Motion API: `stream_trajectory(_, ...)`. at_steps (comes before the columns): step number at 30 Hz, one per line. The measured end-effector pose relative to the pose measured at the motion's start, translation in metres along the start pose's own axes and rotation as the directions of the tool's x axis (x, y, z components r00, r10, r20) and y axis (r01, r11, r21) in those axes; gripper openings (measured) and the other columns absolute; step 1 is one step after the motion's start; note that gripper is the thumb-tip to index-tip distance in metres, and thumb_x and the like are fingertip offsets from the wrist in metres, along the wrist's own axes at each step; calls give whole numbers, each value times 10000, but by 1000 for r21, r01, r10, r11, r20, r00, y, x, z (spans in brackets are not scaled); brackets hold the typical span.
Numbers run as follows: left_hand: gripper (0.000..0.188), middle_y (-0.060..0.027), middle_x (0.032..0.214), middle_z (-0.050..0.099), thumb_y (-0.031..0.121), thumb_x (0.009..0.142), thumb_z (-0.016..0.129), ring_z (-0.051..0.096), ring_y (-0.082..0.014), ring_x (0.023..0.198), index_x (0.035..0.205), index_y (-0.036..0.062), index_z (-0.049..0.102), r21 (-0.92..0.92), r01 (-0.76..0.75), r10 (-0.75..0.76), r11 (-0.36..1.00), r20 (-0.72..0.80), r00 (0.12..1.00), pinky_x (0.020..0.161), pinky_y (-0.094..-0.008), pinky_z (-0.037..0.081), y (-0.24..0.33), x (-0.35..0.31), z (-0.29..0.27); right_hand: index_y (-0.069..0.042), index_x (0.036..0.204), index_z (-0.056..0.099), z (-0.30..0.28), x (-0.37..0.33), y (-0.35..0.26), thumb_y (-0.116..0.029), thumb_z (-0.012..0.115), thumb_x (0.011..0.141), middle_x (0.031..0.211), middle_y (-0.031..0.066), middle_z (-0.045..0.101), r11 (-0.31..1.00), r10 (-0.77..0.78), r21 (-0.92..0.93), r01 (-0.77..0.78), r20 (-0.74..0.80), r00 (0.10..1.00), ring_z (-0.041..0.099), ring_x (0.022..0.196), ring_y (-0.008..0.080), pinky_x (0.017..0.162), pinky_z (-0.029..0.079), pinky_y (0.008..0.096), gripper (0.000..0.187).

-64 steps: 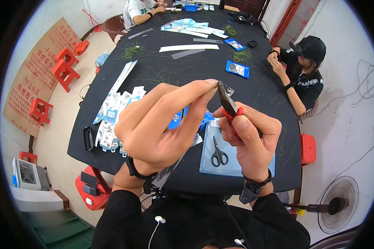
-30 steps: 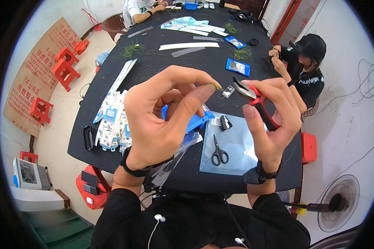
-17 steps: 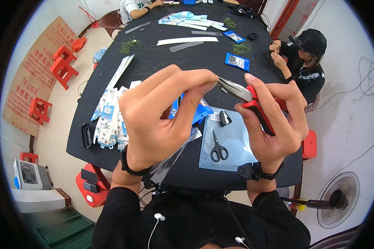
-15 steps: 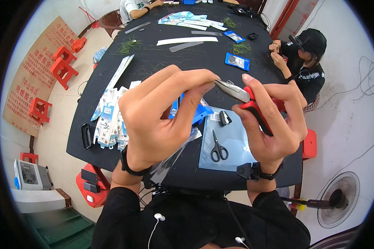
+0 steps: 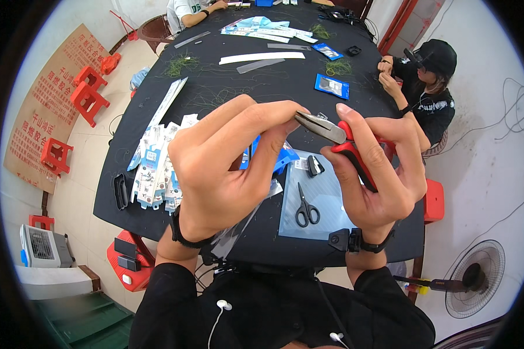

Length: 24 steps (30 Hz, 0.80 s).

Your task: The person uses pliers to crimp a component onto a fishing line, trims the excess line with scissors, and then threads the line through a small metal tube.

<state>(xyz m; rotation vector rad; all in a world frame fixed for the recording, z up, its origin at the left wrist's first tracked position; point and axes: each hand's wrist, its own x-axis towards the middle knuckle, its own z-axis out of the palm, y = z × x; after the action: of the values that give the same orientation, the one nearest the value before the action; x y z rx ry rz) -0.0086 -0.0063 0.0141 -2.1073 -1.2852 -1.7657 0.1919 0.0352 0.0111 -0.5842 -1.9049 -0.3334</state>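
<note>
My right hand is wrapped round pliers with red and black handles, raised above the black table. Their metal jaws point left, with a thin dark gap between them. At the jaw tips my left hand pinches with thumb and forefinger; whatever is between them is too small to make out. Below my hands, black scissors lie on a pale blue sheet, near a small black object. A blue packet shows partly behind my left hand.
Printed white-and-blue cards are piled on the black table, beside a black tray-like piece. Green thread tangles and a blue packet lie farther off. A co-worker sits at the right; another person is at the far left.
My right hand and the pliers have shifted slightly left. The jaws now sit closer over my left fingertips, and the gap between them shows more clearly. My left hand has barely moved.
</note>
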Motion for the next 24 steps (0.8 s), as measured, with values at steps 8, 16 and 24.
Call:
stream_trajectory(8, 215, -91, 746, 694, -94, 858, 768, 667, -171, 604, 1051, 0, 787, 22, -46, 46, 999, -7, 999, 507, -273, 462, -2, 0, 0, -17, 1160, 830, -2, 0, 0, -278, 930, 701, 879, 59, 665, 999, -15, -39, 16, 12, 1000, 551, 768, 184, 609, 392, 298, 537)
stream_trajectory(16, 204, -88, 750, 695, -88, 862, 766, 666, -167, 603, 1044, 1, 790, 10, -32, 32, 999, -11, 999, 506, -268, 460, -4, -1, 0, -26, 1165, 834, -1, -1, -3, -264, 927, 692, 864, 53, 666, 997, 19, -79, -18, 9, 1000, 582, 788, 184, 670, 415, 317, 538)
stream_trajectory(24, 192, -69, 742, 694, -76, 864, 778, 604, -117, 567, 1032, 11, 804, 37, -12, 13, 999, -10, 1000, 479, -250, 381, -2, -2, -1, -49, 1163, 840, 0, -1, -5, -281, 916, 700, 852, 31, 669, 992, 11, -126, -11, -1, 1000, 583, 791, 195, 763, 441, 359, 523)
